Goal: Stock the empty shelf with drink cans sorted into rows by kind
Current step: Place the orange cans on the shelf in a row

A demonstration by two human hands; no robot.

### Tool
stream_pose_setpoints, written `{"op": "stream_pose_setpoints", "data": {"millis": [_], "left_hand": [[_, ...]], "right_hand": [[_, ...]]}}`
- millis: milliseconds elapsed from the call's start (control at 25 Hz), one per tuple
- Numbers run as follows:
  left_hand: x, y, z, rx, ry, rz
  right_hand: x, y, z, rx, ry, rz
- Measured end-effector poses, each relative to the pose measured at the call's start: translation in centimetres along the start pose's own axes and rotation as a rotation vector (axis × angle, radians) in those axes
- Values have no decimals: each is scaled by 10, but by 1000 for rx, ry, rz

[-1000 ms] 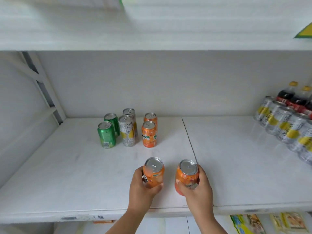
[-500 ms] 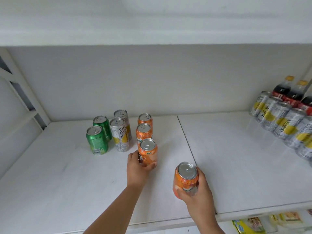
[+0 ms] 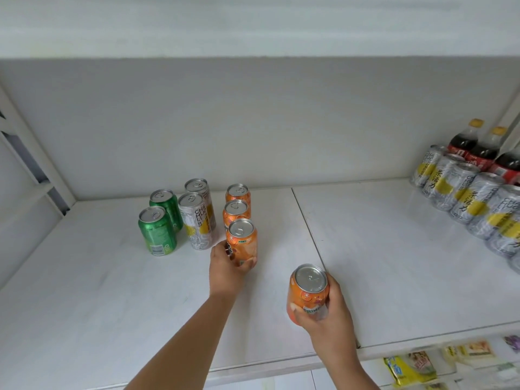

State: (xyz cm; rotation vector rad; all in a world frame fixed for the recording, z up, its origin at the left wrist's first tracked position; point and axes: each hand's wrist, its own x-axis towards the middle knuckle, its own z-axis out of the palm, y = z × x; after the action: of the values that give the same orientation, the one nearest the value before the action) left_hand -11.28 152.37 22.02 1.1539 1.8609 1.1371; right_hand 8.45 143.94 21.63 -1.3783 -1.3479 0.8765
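Observation:
On the white shelf (image 3: 84, 291) stand three short rows of cans: two green cans (image 3: 157, 231), two silver-and-yellow cans (image 3: 195, 220) and two orange cans (image 3: 235, 210) at the back. My left hand (image 3: 225, 267) grips a third orange can (image 3: 242, 241) that stands directly in front of those two orange cans, in line with them. My right hand (image 3: 329, 319) holds another orange can (image 3: 308, 291) nearer the shelf's front edge, to the right of the row.
A long row of silver-and-yellow cans (image 3: 464, 192) runs along the shelf's right side, with dark cola bottles (image 3: 464, 140) behind it. A seam (image 3: 309, 229) splits the shelf board. A shelf overhangs above. Packaged goods (image 3: 408, 367) lie on the level below.
My left hand carried its orange can forward from the shelf's front and set it behind the two orange cans' row front. My right hand stayed near the front with its can.

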Motion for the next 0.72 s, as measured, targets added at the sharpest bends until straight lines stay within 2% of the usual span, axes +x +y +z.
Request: {"op": "stream_pose_setpoints", "data": {"millis": [120,200,320,440,720], "left_hand": [[-12,-8,-24,600,-50,80],[-24,-23,-57,832,-80,102],[-42,-45,-115,899,-182,32],[-51,-55,-151,965,-282,14],[-57,-61,-159,1025,-304,70]], "right_hand": [[1,1,0,-30,2,12],[1,1,0,-23,2,31],[-3,-2,3,24,-1,53],[-12,-10,17,46,-83,60],[-19,-27,71,42,-184,47]]}}
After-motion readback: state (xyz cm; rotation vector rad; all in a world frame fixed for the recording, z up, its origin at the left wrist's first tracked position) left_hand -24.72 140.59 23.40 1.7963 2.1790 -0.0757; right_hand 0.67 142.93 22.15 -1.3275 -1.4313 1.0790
